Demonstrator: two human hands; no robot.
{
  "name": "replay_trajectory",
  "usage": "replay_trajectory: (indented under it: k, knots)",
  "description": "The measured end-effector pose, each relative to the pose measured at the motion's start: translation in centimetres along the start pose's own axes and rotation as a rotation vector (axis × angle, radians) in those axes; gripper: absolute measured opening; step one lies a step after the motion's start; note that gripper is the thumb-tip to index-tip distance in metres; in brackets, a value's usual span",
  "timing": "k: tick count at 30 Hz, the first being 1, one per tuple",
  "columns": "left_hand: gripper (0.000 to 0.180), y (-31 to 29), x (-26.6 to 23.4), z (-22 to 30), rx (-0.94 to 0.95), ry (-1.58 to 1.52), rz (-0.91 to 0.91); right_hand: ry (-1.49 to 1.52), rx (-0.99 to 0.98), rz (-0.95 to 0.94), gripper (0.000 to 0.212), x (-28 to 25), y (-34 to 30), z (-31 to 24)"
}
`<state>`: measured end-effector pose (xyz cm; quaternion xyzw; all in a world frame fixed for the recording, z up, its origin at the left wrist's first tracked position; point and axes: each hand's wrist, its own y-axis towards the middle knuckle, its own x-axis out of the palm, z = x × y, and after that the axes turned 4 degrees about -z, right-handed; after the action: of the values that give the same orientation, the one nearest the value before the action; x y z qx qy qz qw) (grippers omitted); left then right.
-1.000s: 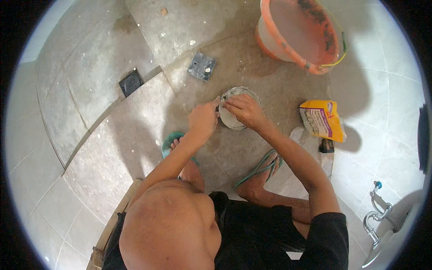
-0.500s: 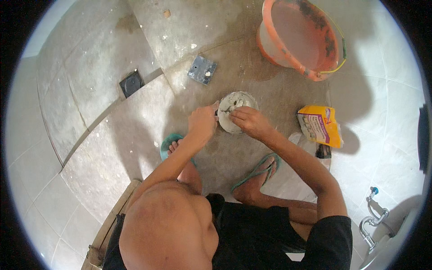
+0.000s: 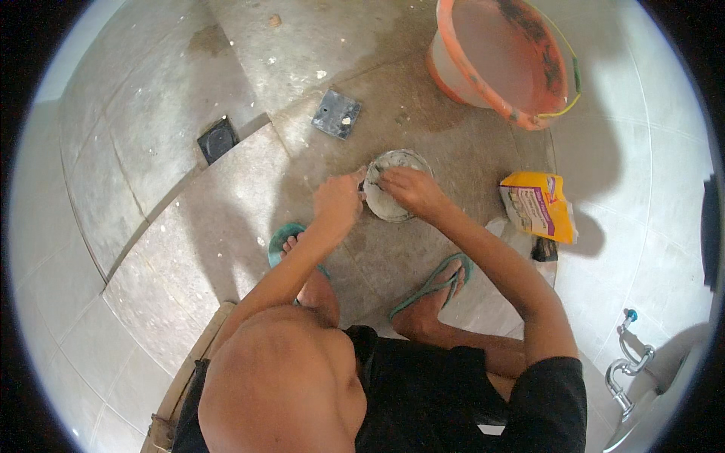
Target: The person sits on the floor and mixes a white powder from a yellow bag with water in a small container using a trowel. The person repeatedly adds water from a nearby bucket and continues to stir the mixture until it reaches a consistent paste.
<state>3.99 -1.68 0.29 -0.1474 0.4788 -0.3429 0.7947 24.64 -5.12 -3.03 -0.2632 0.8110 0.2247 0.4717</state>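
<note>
A round container (image 3: 388, 211) stands on the floor in front of me, with pale grey paste (image 3: 402, 159) inside it and smeared on its rim. My left hand (image 3: 337, 201) is closed at the container's left edge, gripping it there; a dark bit shows between thumb and fingers. Over the container's middle, my right hand (image 3: 408, 190) has its fingers bent together and pointing down to the paste. Whatever those fingers hold, if anything, is hidden beneath them.
An orange bucket (image 3: 516, 115) of cloudy water stands at the far right. Below it, a yellow bag (image 3: 538, 207) leans near the tiled wall. A dark square plate (image 3: 336, 115) and black floor drain (image 3: 217, 141) lie far left. Chrome piping (image 3: 623, 368) juts out at lower right.
My right hand has shifted slightly left and up over the container, and its fingers now cover a different part of the paste. My left hand stays at the edge.
</note>
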Motion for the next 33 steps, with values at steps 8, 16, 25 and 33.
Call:
replay_trajectory:
  k: [8, 16, 25, 33]
  knots:
    - [0.051, -0.1, 0.1, -0.2, 0.033, -0.027, 0.027, -0.042, 0.083, 0.002, 0.032, -0.9, -0.7, 0.5]
    - [0.051, 0.3, 0.6, -0.2, 0.034, -0.004, 0.008, -0.117, 0.312, 0.052, 0.029, -0.5, 0.1, -1.8]
    - [0.056, 0.5, 1.1, -0.7, 0.094, -0.129, 0.067, -0.162, 0.446, 0.101, 0.029, 0.0, 0.9, -2.9]
    - [0.062, 0.8, 0.9, -0.7, 0.096, -0.119, -0.007, -0.129, 0.548, 0.262, 0.029, 0.6, 1.5, -4.3]
